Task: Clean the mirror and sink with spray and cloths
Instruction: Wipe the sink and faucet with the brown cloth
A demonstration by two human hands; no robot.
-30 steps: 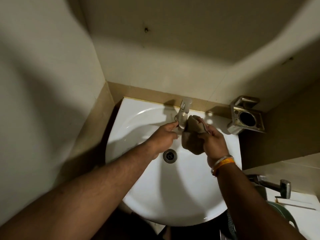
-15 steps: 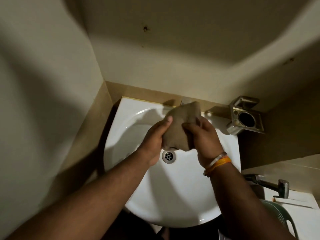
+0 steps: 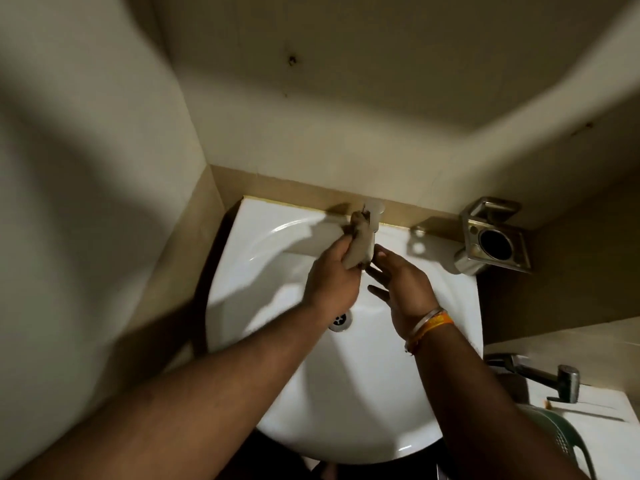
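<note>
Sink step, tap detail. My left hand (image 3: 330, 278) pinches the brown cloth (image 3: 360, 249) in a curled grip, wrapped against the tap (image 3: 372, 216) at the sink's (image 3: 284, 251) back edge. My right hand (image 3: 403, 289) hangs just beside it, fingers spread, holding nothing. Next, I judge: rub down the spout, then the bowl towards the drain (image 3: 341, 320).

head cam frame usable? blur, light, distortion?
Head view: dim and yellowish, hard shadows across the walls; motion blur on the left hand, cloth and tap; wide-angle bending toward the edges; small glare spots on the sink rim.
</note>
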